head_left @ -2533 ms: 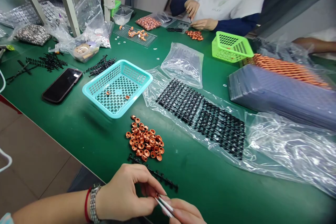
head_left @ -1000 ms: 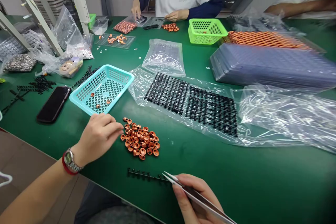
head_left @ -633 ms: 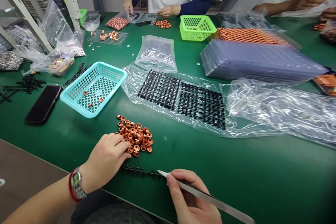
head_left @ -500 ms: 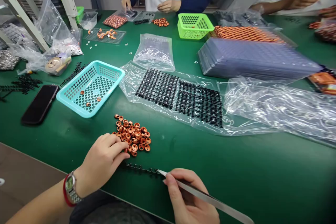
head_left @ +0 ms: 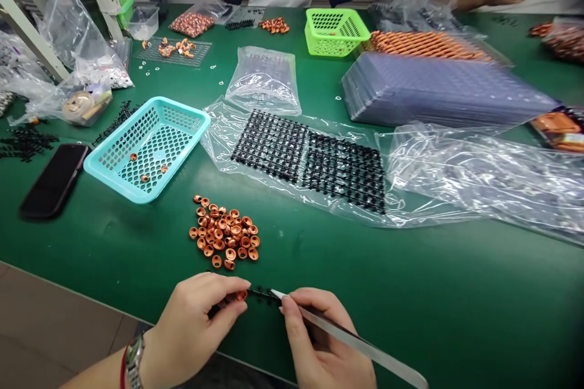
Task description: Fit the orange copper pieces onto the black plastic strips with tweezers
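Between the thumb and forefinger of my left hand is a small copper-coloured cup-shaped ring, pinched beside a thin black plastic strip with small prongs. My right hand is closed around metal tweezers, their tips at the strip's right part. The strip's left part is hidden by my left fingers. Just beyond my hands lies a loose pile of copper-coloured rings.
A light blue basket holds a few rings, with a phone left of it. Rows of black strips lie on clear plastic film. Further back stand a green basket and stacked clear trays. Two people sit opposite.
My left hand has come from the ring pile to the black strip, now with a ring in its fingers. The tweezers stay at the strip. The person opposite has raised both hands.
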A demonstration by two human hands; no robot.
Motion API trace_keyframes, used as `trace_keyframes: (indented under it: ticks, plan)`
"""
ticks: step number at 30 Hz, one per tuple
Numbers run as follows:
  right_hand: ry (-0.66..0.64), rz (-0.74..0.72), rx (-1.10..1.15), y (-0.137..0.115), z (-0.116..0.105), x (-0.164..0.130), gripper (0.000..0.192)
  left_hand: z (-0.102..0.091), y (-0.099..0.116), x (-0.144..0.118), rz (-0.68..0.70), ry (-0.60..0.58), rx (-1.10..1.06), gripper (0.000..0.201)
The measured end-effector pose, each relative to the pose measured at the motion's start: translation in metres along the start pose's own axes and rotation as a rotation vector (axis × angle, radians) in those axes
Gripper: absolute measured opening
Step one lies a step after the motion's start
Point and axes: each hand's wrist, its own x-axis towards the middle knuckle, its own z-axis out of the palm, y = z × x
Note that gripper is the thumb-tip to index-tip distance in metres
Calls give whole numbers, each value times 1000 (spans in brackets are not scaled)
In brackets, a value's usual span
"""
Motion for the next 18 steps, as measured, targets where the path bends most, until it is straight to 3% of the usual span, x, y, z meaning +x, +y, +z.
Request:
trace_keyframes:
  ticks: [10, 18]
  plan:
    - [-45, -62, 90, -6, -5, 7, 8, -1, -2, 2, -25, -47, -18, 18]
    - [10, -33, 264, -10, -8, -1, 6, -2, 3, -1, -33, 7, -155, 19]
